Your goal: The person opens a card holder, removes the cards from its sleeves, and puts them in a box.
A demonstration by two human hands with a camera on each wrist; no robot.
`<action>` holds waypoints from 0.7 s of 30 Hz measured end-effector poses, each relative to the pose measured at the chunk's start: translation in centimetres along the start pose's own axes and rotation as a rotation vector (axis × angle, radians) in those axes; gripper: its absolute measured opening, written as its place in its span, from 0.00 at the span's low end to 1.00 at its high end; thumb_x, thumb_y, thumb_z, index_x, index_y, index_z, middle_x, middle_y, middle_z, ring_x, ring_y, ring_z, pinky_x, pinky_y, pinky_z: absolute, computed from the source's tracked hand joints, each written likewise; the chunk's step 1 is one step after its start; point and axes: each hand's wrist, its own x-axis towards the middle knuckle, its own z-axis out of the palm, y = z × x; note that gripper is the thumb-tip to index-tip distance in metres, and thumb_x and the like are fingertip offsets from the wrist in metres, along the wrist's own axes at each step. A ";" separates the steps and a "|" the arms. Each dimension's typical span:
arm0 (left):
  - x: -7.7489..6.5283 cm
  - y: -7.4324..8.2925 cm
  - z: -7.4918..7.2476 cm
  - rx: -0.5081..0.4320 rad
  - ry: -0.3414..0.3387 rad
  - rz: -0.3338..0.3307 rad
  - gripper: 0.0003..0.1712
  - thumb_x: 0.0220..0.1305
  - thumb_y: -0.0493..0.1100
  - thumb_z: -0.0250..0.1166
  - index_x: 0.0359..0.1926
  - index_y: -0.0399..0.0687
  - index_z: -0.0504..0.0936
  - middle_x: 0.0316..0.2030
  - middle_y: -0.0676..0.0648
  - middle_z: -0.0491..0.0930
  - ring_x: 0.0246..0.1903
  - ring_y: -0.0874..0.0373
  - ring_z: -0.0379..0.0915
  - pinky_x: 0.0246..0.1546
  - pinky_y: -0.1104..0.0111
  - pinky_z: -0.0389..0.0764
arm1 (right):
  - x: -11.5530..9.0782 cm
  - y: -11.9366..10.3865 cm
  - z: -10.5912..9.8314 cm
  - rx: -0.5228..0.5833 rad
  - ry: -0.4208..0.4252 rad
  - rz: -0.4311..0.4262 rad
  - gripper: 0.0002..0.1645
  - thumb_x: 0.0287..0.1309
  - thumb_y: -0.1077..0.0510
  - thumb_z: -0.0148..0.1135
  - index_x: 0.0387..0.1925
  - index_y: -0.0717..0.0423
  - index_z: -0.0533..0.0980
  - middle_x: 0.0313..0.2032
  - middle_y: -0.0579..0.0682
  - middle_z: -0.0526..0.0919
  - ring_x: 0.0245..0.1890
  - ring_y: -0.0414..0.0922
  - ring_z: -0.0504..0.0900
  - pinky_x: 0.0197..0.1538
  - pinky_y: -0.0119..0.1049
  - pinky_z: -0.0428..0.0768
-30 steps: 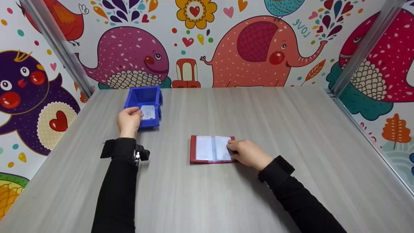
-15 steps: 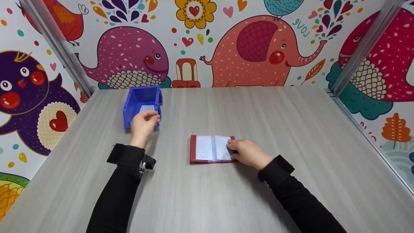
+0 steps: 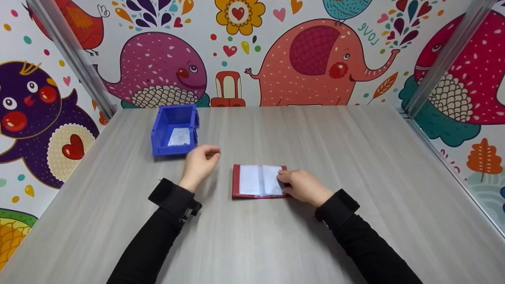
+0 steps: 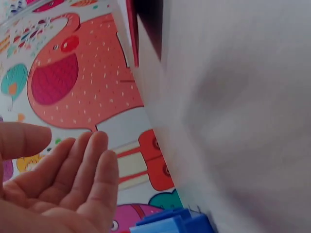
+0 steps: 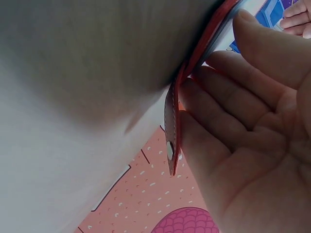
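Note:
A red card holder lies open on the table, its pale plastic sleeves facing up. My right hand grips its right edge, thumb on top of the sleeve. In the right wrist view, the fingers lie along the red cover beside a strap with a metal snap. My left hand hovers between the blue bin and the holder. In the left wrist view, its fingers are gently bent, thumb apart, with nothing held.
A blue plastic bin stands at the table's back left, with whitish cards on its floor. Printed cartoon walls and metal posts border the wooden-looking table at the back and sides.
My left hand has moved away from the bin, rightward and slightly nearer, toward the card holder. The cards in the bin show again. My right hand and the holder have stayed put.

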 end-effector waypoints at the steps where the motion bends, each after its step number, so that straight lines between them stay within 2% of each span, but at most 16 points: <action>1: -0.1 0.1 0.2 0.008 -0.008 0.011 0.13 0.61 0.32 0.63 0.46 0.30 0.84 0.42 0.36 0.84 0.43 0.43 0.80 0.50 0.55 0.78 | 0.0 0.0 0.0 -0.001 0.000 -0.003 0.09 0.52 0.70 0.68 0.37 0.64 0.81 0.53 0.64 0.81 0.53 0.58 0.81 0.49 0.47 0.80; 11: -1.6 0.9 1.8 0.115 -0.122 0.054 0.15 0.62 0.34 0.63 0.49 0.32 0.83 0.45 0.36 0.84 0.46 0.43 0.80 0.51 0.55 0.78 | 0.0 0.1 0.1 0.001 0.010 -0.014 0.09 0.52 0.71 0.68 0.37 0.64 0.80 0.52 0.64 0.81 0.52 0.58 0.81 0.49 0.48 0.80; 21: -2.7 0.9 3.2 0.219 -0.201 0.176 0.13 0.61 0.34 0.65 0.46 0.31 0.84 0.43 0.35 0.84 0.47 0.40 0.80 0.51 0.51 0.77 | 0.1 0.2 0.1 0.008 0.007 -0.004 0.14 0.52 0.70 0.67 0.43 0.66 0.82 0.52 0.64 0.81 0.53 0.58 0.81 0.52 0.49 0.79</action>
